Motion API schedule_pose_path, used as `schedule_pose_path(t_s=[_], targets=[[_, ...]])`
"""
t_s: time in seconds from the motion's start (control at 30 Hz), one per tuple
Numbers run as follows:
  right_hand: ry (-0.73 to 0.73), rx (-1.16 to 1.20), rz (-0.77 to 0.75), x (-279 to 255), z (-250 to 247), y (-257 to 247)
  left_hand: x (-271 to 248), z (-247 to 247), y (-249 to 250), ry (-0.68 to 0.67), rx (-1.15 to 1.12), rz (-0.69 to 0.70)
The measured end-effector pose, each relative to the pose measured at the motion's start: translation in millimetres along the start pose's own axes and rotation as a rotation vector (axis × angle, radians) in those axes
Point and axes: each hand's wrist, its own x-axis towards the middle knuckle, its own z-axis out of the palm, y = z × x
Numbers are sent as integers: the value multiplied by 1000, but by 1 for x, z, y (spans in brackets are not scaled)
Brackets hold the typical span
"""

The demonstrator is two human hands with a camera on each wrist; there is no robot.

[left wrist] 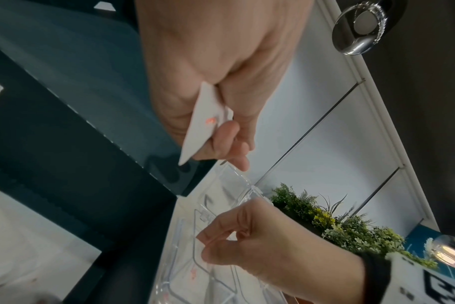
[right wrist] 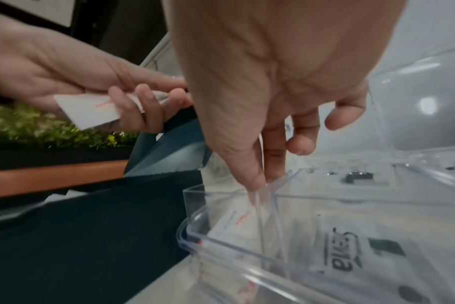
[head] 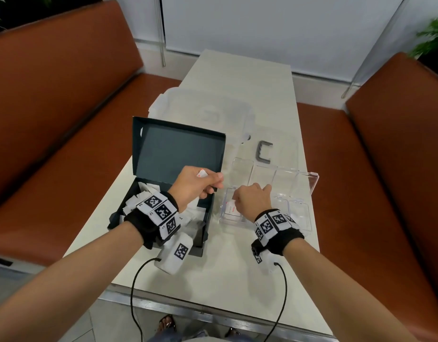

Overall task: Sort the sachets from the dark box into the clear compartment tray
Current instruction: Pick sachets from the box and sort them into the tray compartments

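Pinching white red-printed paper sachet (head: 202, 173) in left hand (head: 195, 186) above open dark teal cardboard box (head: 161, 218); right hand (head: 252, 199), fingers loose, empty, reaching into clear plastic compartment tray (head: 304, 228) near-left cell. Advising: lay sachet flat, matching print.

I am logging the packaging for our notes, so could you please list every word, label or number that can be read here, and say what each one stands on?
"Stevia", partly readable, upside down: sachet lying in the clear compartment tray.
Red print, too blurred to read: sachet pinched in the left hand.
Red print, too blurred: sachet in the tray under the right hand.
Square black-and-white coded markers, no words: wristbands.
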Motion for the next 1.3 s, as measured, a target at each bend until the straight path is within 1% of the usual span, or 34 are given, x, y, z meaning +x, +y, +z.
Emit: schedule_pose_path(t_s=[0.1, 0.27, 0.4, 0.77, 1.03, 1.13, 1.2, 1.23, 1.3], targets=[[-3, -124, -14, 1, 3, -3, 0, -1, -1, -4, 6, -3], [-51, -159, -47, 0, 10, -4, 0, 0, -2, -2, 5, -5], [-72, -129, -71, 1, 9, -1, -1, 1, -3, -5, -7, -6], [-58, -77, -44, 2, 11, -2, -3, -2, -5, -2, -5, -13], [-103, -89, -25, 2, 9, -5, -6, -3, -4, 4, 1, -14], [-114, -42, -25, 1, 3, -3, -6, -4, -3, 6, 10, -15], [-80, 40, -27, -3, -6, 1, -6, -3, -2, 16, 4, -18], [-33, 98, -27, -5, -12, 3, -6, -3, -1, 23, -10, -21], [111, 257, -26, -12, -26, 5, -4, -2, 2, 36, -70, -36]])
